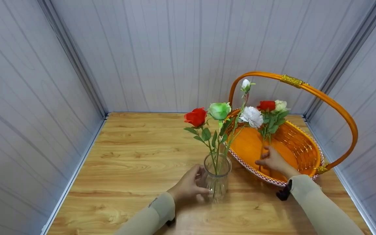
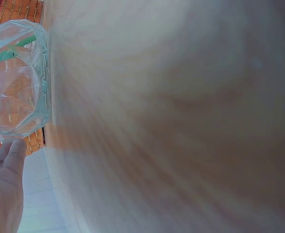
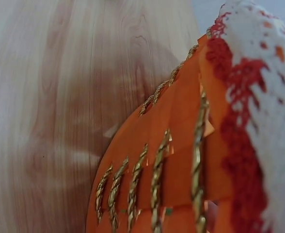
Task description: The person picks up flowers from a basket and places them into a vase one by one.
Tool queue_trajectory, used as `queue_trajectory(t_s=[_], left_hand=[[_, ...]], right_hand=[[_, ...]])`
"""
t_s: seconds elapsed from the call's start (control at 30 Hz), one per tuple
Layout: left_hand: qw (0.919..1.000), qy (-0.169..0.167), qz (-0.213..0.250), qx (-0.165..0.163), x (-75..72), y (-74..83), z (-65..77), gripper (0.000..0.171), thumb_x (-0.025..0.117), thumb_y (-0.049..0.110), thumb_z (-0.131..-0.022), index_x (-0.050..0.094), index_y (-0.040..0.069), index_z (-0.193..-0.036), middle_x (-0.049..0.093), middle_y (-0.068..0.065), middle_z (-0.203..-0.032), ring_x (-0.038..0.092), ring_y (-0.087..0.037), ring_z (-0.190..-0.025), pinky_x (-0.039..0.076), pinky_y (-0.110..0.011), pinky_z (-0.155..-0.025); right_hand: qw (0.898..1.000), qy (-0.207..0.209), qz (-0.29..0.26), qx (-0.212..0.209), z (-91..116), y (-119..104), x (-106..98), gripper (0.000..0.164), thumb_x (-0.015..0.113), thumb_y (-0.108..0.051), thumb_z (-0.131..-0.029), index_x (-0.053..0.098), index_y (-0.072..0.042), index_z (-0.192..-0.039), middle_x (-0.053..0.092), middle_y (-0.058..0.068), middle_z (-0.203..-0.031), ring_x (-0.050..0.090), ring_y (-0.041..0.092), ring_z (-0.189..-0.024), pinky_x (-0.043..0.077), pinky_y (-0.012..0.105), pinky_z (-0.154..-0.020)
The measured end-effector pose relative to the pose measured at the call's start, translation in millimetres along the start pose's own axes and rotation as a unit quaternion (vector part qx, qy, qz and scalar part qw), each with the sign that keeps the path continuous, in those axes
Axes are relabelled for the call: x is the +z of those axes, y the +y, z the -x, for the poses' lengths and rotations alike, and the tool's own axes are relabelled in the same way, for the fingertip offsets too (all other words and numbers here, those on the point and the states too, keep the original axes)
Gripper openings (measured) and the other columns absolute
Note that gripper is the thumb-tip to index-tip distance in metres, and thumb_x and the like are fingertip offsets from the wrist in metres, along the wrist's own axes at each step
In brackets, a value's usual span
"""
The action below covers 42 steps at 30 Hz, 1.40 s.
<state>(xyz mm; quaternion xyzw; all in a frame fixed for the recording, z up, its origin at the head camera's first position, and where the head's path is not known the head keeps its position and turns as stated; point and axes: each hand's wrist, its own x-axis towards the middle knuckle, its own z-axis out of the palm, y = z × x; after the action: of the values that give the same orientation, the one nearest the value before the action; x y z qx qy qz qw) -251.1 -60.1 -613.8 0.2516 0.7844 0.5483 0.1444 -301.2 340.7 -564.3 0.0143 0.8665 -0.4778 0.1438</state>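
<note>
My left hand point(image 1: 189, 184) holds the side of a clear glass vase point(image 1: 219, 187), thumb in front and fingers behind. In the left wrist view, the left fingers point(image 2: 14, 155) lie against the faceted glass base point(image 2: 16, 87). Standing in the vase are a red rose point(image 1: 195, 117), a green rose point(image 1: 219, 111) and a tall stem with a white bud point(image 1: 245, 85). Over the orange basket point(image 1: 305, 130), my right hand point(image 1: 276, 162) pinches a thin flower stem point(image 1: 261, 148). Above that hand are a white flower point(image 1: 252, 117), a red rose point(image 1: 267, 105) and a cream rose point(image 1: 281, 105).
The basket's tall arched handle point(image 1: 341, 112) rises over its right side. Its braided rim point(image 3: 244, 131) and woven wall point(image 3: 157, 170) fill much of the right wrist view. Pale panel walls point(image 1: 148, 55) surround the wooden table point(image 1: 126, 156).
</note>
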Motion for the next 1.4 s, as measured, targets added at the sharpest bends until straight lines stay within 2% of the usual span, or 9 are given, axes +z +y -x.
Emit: queue_trajectory(t_s=[0.17, 0.27, 0.4, 0.6, 0.77, 0.93, 1.03, 1.17, 1.4], left_hand=[[1.0, 0.0, 0.002, -0.006, -0.1, 0.5, 0.3, 0.078, 0.096, 0.024, -0.085, 0.05, 0.014, -0.147, 0.058, 0.004, -0.144, 0.052, -0.026, -0.149, 0.041, -0.046, -0.132], [0.9999, 0.001, 0.004, -0.01, -0.2, 0.9, 0.6, 0.081, 0.096, 0.025, -0.084, 0.049, 0.011, -0.149, 0.058, 0.004, -0.145, 0.052, -0.027, -0.149, 0.04, -0.048, -0.132], [0.9999, 0.001, 0.007, -0.013, -0.1, 0.9, 0.5, 0.082, 0.096, 0.025, -0.084, 0.049, 0.01, -0.149, 0.058, 0.004, -0.145, 0.052, -0.028, -0.15, 0.039, -0.049, -0.133], [0.9999, 0.002, 0.002, -0.01, -0.1, -0.8, -0.5, 0.082, 0.096, 0.023, -0.083, 0.049, 0.01, -0.148, 0.059, 0.005, -0.146, 0.052, -0.028, -0.15, 0.039, -0.05, -0.133], [0.9999, 0.002, 0.008, -0.012, 0.1, -2.4, -0.8, 0.085, 0.097, 0.023, -0.082, 0.049, 0.01, -0.15, 0.06, 0.007, -0.145, 0.053, -0.027, -0.149, 0.039, -0.052, -0.132], [0.9999, 0.0, 0.011, -0.009, 0.3, -3.1, -0.9, 0.084, 0.097, 0.022, -0.082, 0.049, 0.009, -0.151, 0.06, 0.006, -0.146, 0.053, -0.027, -0.149, 0.039, -0.052, -0.132], [0.9999, -0.001, 0.013, -0.009, 0.4, -2.8, -0.4, 0.084, 0.096, 0.02, -0.083, 0.048, 0.009, -0.151, 0.06, 0.006, -0.147, 0.052, -0.027, -0.15, 0.039, -0.052, -0.132], [0.9998, 0.002, 0.017, -0.01, 0.4, -2.0, -0.1, 0.081, 0.095, 0.018, -0.083, 0.049, 0.009, -0.149, 0.06, 0.004, -0.147, 0.052, -0.028, -0.15, 0.038, -0.053, -0.132], [0.9997, 0.005, 0.019, -0.012, 1.0, -1.1, 0.0, 0.078, 0.096, 0.02, -0.083, 0.051, 0.012, -0.146, 0.061, 0.005, -0.144, 0.053, -0.027, -0.149, 0.038, -0.052, -0.133]], right_hand=[[0.998, -0.019, -0.051, 0.009, 1, -2, 0, 0.098, 0.074, -0.006, -0.101, 0.002, 0.02, -0.163, 0.051, 0.045, -0.142, 0.074, 0.025, -0.102, 0.069, 0.038, -0.089], [0.995, -0.035, -0.091, 0.022, 2, -3, -2, 0.096, 0.07, -0.004, -0.103, -0.002, 0.019, -0.163, 0.052, 0.042, -0.142, 0.074, 0.02, -0.103, 0.068, 0.035, -0.091], [0.99, -0.031, -0.134, 0.035, 2, -4, -3, 0.089, 0.064, -0.004, -0.106, 0.0, 0.016, -0.165, 0.057, 0.03, -0.136, 0.075, 0.02, -0.104, 0.069, 0.037, -0.093], [0.984, 0.002, -0.176, 0.033, 1, -6, -6, 0.077, 0.059, -0.009, -0.11, 0.01, 0.014, -0.165, 0.067, 0.007, -0.116, 0.072, 0.013, -0.093, 0.067, 0.029, -0.079], [0.978, 0.026, -0.203, 0.03, -1, -8, -7, 0.072, 0.057, -0.016, -0.113, 0.015, 0.01, -0.166, 0.071, -0.004, -0.099, 0.07, 0.011, -0.087, 0.064, 0.024, -0.072], [0.974, 0.044, -0.219, 0.037, -2, -8, -8, 0.068, 0.052, -0.021, -0.116, 0.018, 0.01, -0.167, 0.072, -0.006, -0.091, 0.067, 0.008, -0.079, 0.061, 0.023, -0.067], [0.972, 0.056, -0.223, 0.039, -2, -8, -10, 0.06, 0.048, -0.021, -0.117, 0.026, 0.01, -0.164, 0.073, -0.006, -0.09, 0.065, 0.007, -0.074, 0.06, 0.024, -0.066], [0.969, 0.066, -0.236, 0.038, -3, -8, -12, 0.044, 0.048, -0.02, -0.117, 0.044, 0.007, -0.152, 0.072, -0.004, -0.089, 0.063, 0.008, -0.071, 0.06, 0.024, -0.065], [0.967, 0.058, -0.247, 0.026, -2, -7, -13, 0.026, 0.049, -0.016, -0.116, 0.056, 0.001, -0.134, 0.069, 0.0, -0.089, 0.062, 0.01, -0.072, 0.06, 0.025, -0.066]])
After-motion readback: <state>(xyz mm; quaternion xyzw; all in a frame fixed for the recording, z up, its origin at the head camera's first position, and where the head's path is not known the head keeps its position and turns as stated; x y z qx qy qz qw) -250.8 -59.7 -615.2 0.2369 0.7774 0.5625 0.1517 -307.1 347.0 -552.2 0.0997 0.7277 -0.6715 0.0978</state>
